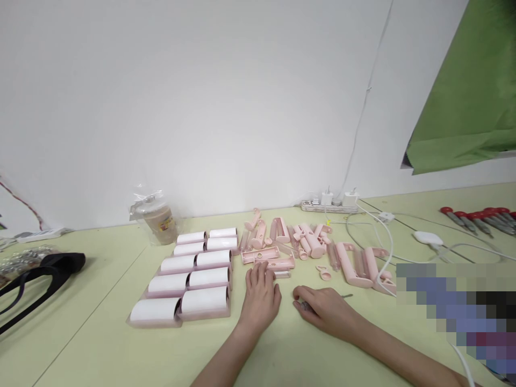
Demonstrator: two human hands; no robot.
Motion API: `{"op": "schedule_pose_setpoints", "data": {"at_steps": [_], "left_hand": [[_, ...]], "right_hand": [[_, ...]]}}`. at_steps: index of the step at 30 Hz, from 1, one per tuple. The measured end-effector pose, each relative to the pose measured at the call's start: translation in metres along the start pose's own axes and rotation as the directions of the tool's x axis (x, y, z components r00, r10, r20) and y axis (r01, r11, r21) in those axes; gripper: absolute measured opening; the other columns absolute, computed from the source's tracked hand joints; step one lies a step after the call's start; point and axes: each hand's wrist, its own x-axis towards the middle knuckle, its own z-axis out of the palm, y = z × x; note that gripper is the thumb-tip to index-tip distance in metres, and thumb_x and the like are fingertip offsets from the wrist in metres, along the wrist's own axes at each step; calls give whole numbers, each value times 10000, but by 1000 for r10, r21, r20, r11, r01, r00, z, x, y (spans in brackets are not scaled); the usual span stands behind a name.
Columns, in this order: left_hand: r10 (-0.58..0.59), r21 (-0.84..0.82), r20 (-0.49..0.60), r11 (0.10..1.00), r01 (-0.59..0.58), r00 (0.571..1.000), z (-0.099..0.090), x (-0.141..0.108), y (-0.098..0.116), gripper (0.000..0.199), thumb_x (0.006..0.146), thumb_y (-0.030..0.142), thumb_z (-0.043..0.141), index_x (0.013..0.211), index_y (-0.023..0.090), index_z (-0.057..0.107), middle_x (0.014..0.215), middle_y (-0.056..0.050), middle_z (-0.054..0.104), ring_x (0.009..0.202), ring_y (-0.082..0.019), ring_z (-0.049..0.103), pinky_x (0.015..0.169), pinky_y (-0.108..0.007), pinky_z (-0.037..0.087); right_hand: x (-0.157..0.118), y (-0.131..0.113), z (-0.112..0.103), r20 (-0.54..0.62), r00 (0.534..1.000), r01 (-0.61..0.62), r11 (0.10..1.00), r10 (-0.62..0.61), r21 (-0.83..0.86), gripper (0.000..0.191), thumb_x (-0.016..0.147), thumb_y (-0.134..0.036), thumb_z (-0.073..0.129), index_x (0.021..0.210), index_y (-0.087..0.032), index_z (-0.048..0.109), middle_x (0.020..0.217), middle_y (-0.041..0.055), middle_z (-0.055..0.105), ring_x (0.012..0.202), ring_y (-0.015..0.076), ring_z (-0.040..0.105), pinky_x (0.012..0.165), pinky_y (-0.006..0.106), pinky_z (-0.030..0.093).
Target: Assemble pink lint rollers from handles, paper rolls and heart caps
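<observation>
My left hand [261,295] lies palm down on the pale green table [100,333], its fingertips touching a pink plastic part [274,264] at the near edge of a pile of pink plastic parts [306,242]. My right hand [326,309] rests on the table beside it, fingers closed around a thin metal tool [345,295] whose tip pokes out to the right. Two rows of white paper rolls on pink cores [193,274] lie just left of my left hand.
A bagged cup [158,217] stands behind the rolls. A power strip with chargers [329,203] and white cables [382,242] sit at the wall. Red-handled screwdrivers [479,217] lie far right, a black bag strap [36,279] far left, green sheet [467,97] upper right.
</observation>
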Motion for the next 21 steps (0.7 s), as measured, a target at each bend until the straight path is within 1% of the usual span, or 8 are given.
{"op": "schedule_pose_setpoints", "data": {"at_steps": [7, 12, 17, 21], "left_hand": [[5, -7, 8, 1000, -5, 1000, -3, 0, 0, 132, 803, 130, 406, 913, 182, 458, 1169, -101, 474, 1138, -262, 396, 913, -457, 365], [5, -12, 14, 1000, -5, 1000, -2, 0, 0, 139, 801, 125, 403, 916, 183, 455, 1157, -96, 474, 1128, -254, 401, 917, -456, 360], [6, -16, 38, 1000, -5, 999, -2, 1, 0, 135, 808, 130, 394, 916, 180, 457, 1118, -95, 487, 1068, -236, 442, 916, -442, 362], [0, -13, 49, 1000, 1, 999, -2, 1, 0, 139, 808, 127, 395, 921, 172, 461, 1121, -101, 481, 1074, -240, 435, 922, -439, 353]], "right_hand": [[0, -1, 0, 15, 1000, -6, 1000, 6, -8, 110, 893, -243, 338, 879, -218, 445, 747, -21, 623, 582, 147, 588, 498, 246, 299], [0, -1, -1, 7, 1000, -2, 1000, 2, -2, 107, 887, -238, 346, 876, -220, 451, 727, -22, 624, 577, 144, 590, 497, 241, 302], [0, -1, -1, -21, 1000, 10, 1000, -9, 10, 91, 882, -227, 361, 871, -219, 451, 727, -24, 619, 564, 142, 585, 488, 235, 302], [0, -3, 1, -75, 997, 21, 999, -19, 37, 85, 870, -226, 383, 852, -222, 466, 696, -26, 593, 523, 134, 556, 476, 231, 307]]}}
